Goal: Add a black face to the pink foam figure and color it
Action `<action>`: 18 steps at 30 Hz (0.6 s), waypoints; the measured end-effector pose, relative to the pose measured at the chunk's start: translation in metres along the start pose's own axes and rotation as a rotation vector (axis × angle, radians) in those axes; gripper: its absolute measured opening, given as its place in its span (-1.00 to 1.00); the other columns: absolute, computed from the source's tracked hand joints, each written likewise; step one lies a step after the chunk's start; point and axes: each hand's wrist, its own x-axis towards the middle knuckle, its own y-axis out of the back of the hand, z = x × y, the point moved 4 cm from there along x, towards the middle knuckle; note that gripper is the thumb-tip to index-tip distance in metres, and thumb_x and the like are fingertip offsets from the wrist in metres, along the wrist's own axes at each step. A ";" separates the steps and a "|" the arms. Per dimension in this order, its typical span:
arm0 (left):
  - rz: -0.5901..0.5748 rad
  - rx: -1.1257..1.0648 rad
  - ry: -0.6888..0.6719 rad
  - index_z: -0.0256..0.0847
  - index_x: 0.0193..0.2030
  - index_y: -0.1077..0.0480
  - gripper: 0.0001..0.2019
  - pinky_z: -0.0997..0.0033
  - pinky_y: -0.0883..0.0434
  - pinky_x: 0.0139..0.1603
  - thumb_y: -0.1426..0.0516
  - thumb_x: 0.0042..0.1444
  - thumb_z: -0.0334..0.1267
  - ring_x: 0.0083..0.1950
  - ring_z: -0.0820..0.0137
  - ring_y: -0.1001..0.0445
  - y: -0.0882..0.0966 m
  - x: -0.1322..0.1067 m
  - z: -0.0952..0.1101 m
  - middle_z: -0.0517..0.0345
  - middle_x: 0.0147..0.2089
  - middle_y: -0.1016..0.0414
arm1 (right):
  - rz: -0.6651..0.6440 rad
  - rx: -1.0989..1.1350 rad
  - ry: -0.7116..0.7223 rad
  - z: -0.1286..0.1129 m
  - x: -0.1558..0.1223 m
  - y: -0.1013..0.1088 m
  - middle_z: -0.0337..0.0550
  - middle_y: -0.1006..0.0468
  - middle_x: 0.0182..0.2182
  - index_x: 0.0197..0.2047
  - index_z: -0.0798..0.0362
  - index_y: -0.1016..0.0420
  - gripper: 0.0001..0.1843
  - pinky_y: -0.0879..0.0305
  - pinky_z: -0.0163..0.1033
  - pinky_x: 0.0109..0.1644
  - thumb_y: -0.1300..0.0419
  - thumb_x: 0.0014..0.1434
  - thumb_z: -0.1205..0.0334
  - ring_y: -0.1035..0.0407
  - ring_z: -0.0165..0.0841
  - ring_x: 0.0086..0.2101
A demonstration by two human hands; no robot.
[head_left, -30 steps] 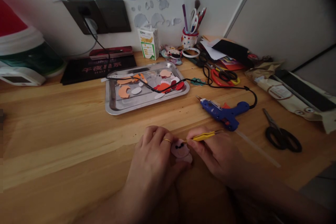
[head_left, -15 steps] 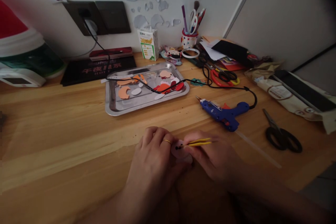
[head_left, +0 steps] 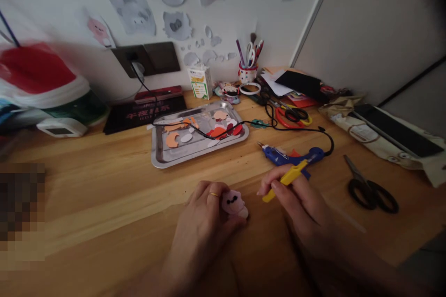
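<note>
Craft table [head_left: 114,204] with glue gun [head_left: 273,155]

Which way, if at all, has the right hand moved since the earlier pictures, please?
Yes: against the blue glue gun, the right hand has moved rightward and closer to it, away from the pink cutout.

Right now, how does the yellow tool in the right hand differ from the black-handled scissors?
The yellow tool is gripped in the right hand, whereas the black-handled scissors lie on the wooden table. The yellow tool looks yellow along its visible length; the scissors pair black handles with greyish blades. The scissors show two finger loops, the yellow tool none. Both sit right of the pink figure in the picture.
</note>
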 end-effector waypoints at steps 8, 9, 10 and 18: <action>-0.006 -0.863 0.180 -0.18 -0.16 -0.17 -0.67 0.40 -0.36 -0.33 -0.20 -0.05 -0.28 -0.32 0.40 -0.44 0.005 0.014 0.001 0.15 -0.23 -0.38 | -0.128 0.030 -0.224 -0.002 0.015 0.003 -0.24 -0.44 -0.36 -0.23 0.01 -0.33 -0.86 -0.23 -0.28 -0.23 0.02 0.22 0.22 -0.33 -0.37 -0.30; 0.008 -0.886 0.162 -0.18 -0.16 -0.17 -0.65 0.43 -0.36 -0.35 -0.21 -0.06 -0.28 -0.33 0.42 -0.44 0.009 0.016 0.004 0.16 -0.24 -0.37 | -0.149 0.030 -0.217 -0.002 0.019 0.002 -0.20 -0.46 -0.30 -0.21 0.02 -0.35 -0.85 -0.23 -0.25 -0.18 0.00 0.20 0.23 -0.34 -0.34 -0.24; 0.020 -0.909 0.144 -0.18 -0.16 -0.17 -0.64 0.45 -0.35 -0.37 -0.22 -0.07 -0.29 -0.34 0.43 -0.44 0.013 0.019 0.008 0.17 -0.25 -0.36 | -0.167 0.038 -0.218 -0.003 0.024 0.001 -0.18 -0.47 -0.26 -0.19 0.03 -0.36 -0.84 -0.23 -0.23 -0.16 -0.01 0.19 0.22 -0.34 -0.32 -0.21; 0.050 -0.982 0.006 -0.20 -0.17 -0.26 -0.65 0.49 -0.36 -0.41 -0.25 -0.10 -0.34 -0.39 0.51 -0.38 0.032 0.031 0.039 0.20 -0.26 -0.34 | -0.220 0.212 -0.163 -0.016 0.048 -0.004 -0.17 -0.45 -0.34 -0.23 0.09 -0.41 -0.74 -0.22 -0.26 -0.24 -0.01 0.21 0.11 -0.30 -0.35 -0.30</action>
